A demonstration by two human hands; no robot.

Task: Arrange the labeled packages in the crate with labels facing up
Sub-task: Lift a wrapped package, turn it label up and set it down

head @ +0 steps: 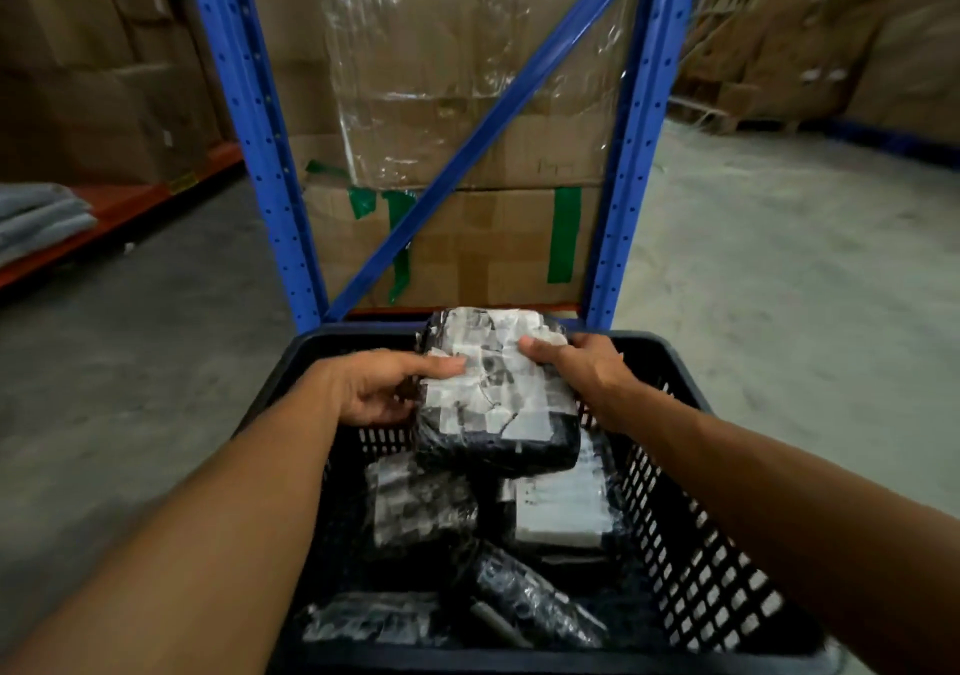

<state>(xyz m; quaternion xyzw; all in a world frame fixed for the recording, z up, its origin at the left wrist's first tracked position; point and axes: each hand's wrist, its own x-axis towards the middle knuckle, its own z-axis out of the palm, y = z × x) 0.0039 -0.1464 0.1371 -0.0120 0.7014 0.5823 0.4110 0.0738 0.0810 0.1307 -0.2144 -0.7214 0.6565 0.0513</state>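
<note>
A dark plastic crate [701, 560] with slotted walls stands on the floor right below me. Both hands hold a black wrapped package [493, 394] over the crate's far part, its white label facing up. My left hand [379, 388] grips its left edge, thumb on the label. My right hand [582, 368] grips its right edge, thumb also on top. Several more black packages lie in the crate: one with a label up [561, 513] at the right, another [415, 508] at the left, a rolled one [524, 601] near the front, and a flat one [374, 622] at the front left.
A blue steel rack frame [260, 129] with a diagonal brace stands just beyond the crate, with taped cardboard boxes [467, 155] behind it. More boxes fill shelves left and right. Grey folded material [36, 222] lies at the left. Concrete floor [779, 269] surrounds the crate.
</note>
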